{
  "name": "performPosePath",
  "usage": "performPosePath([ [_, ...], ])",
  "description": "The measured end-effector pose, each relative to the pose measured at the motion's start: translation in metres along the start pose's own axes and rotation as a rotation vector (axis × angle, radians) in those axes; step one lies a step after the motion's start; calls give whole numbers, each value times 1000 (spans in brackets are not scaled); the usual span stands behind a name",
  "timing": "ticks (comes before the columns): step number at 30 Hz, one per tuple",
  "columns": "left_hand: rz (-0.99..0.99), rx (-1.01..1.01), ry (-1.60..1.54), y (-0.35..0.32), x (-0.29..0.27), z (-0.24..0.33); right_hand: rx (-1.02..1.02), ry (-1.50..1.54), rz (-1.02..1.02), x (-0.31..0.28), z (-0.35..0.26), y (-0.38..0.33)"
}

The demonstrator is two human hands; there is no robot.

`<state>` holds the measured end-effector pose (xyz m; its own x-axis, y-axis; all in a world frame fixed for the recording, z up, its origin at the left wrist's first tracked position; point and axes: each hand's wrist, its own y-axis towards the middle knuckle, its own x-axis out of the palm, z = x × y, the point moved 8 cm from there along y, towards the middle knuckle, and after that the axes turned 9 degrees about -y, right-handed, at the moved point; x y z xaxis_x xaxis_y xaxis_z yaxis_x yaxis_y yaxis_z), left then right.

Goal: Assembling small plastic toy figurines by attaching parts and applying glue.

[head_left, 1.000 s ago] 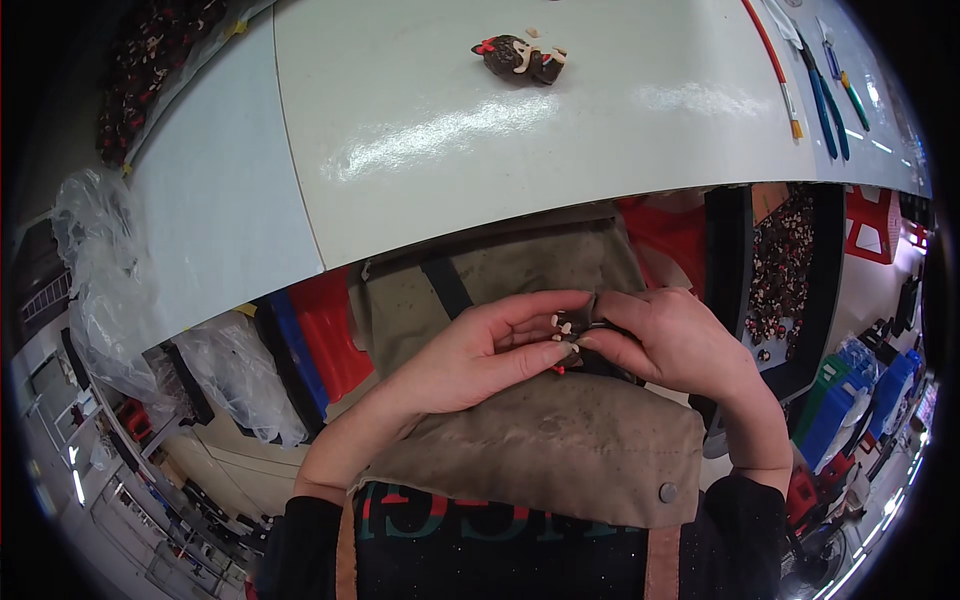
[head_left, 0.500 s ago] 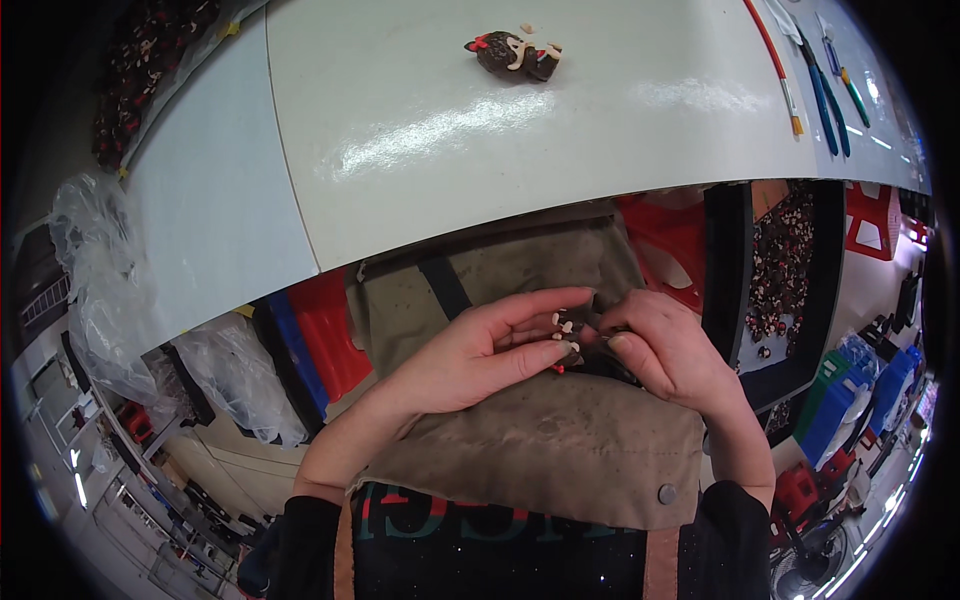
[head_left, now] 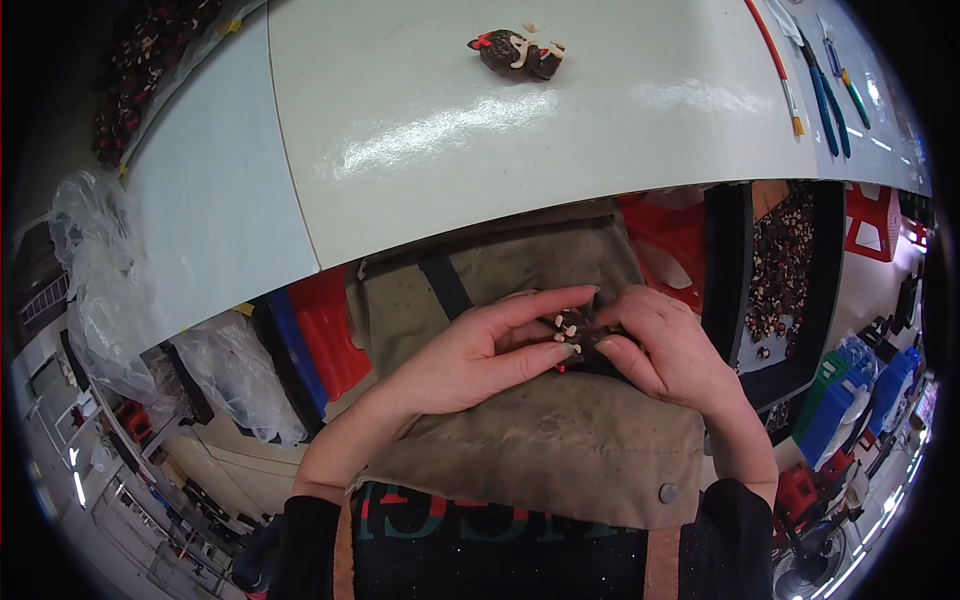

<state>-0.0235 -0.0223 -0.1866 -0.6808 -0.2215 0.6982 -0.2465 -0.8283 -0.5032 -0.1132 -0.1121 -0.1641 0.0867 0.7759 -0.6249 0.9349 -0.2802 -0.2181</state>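
Over my lap, my left hand (head_left: 490, 345) is closed round a small dark brown figurine (head_left: 568, 328) with cream-coloured bits and a touch of red. Its thumb lies below the figurine and its fingers above. My right hand (head_left: 668, 345) has curled fingers and thumb pinched on the dark right side of the same piece, which they partly hide. Under both hands spreads a brown apron (head_left: 540, 440). Ahead on the white table lies another dark brown figurine (head_left: 500, 52) with a red bow and cream parts, and small cream pieces (head_left: 530, 28) beside it.
At the table's right lie a red-handled brush (head_left: 770, 60) and blue-handled pliers (head_left: 822, 95). A black tray (head_left: 825, 270) of small brown and cream parts stands right of my lap. Clear plastic bags (head_left: 235, 370) hang at left; more brown figures (head_left: 150, 70) are heaped far left.
My right hand has shifted slightly left, and its thumb now presses closer to the figurine. The left hand stays nearly still round the piece.
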Motion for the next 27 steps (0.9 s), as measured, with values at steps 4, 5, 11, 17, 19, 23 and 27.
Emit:
performPosePath([
  [4,5,2,2,-1,0,0,-11,-38,54,-4,-3,1],
  [5,11,2,10,-1,-1,1,-11,-47,63,-5,-3,1],
  [11,14,15,46,0,0,3,-28,-90,66,-6,-4,0],
  [17,23,23,86,-1,0,3,-11,-85,84,-5,-4,-1],
  [19,24,12,70,-1,0,2,-6,-69,92,-6,-5,-1],
  [23,4,-5,22,-2,0,1,43,32,123,-6,0,-4],
  [27,9,10,31,-1,-1,0,26,48,86,-4,-1,-4],
])
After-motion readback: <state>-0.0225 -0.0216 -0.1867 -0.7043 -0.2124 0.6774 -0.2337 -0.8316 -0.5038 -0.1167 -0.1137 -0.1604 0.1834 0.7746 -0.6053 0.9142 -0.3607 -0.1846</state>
